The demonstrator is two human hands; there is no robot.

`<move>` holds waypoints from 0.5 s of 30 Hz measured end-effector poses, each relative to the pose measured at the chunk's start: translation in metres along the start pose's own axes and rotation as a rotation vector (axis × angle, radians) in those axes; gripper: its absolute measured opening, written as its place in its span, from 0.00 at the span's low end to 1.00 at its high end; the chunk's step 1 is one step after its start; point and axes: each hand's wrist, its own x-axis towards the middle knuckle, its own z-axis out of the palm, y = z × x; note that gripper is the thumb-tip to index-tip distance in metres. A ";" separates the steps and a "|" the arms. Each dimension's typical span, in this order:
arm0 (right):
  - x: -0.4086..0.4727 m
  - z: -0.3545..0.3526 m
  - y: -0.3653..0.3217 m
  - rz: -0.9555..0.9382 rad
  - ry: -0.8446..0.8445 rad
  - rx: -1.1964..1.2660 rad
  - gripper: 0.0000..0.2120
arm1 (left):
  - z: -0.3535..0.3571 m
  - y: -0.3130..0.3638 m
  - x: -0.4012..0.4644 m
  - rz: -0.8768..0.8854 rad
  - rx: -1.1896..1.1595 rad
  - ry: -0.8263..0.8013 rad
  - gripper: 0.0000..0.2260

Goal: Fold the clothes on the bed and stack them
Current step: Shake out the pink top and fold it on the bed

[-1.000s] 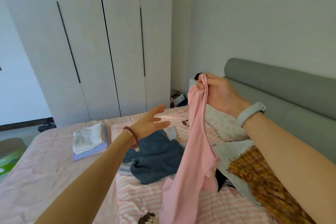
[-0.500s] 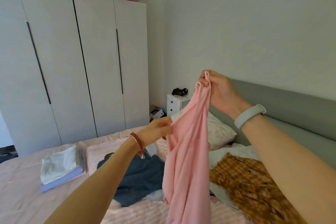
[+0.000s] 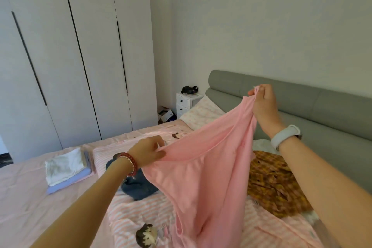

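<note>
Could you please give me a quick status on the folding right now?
Both hands, left hand and right hand, grip pink garment, spread in air. Folded stack on bed. Denim and plaid shirt unfolded beneath.

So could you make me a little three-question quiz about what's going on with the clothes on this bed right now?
1. True or false: both hands grip the pink garment.
2. Which lies on the bed right of the pink garment? A) the yellow plaid shirt B) the folded stack C) the dark blue garment
3. Fill in: the hand held higher is the ____ hand.

Key
1. True: the left hand and the right hand each pinch its top edge, spreading it in the air.
2. A; the stack and the dark blue garment lie to the left.
3. Right.
</note>
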 end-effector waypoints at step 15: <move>-0.076 -0.050 -0.005 -0.031 -0.129 0.051 0.15 | -0.035 0.048 -0.066 0.025 -0.862 0.482 0.05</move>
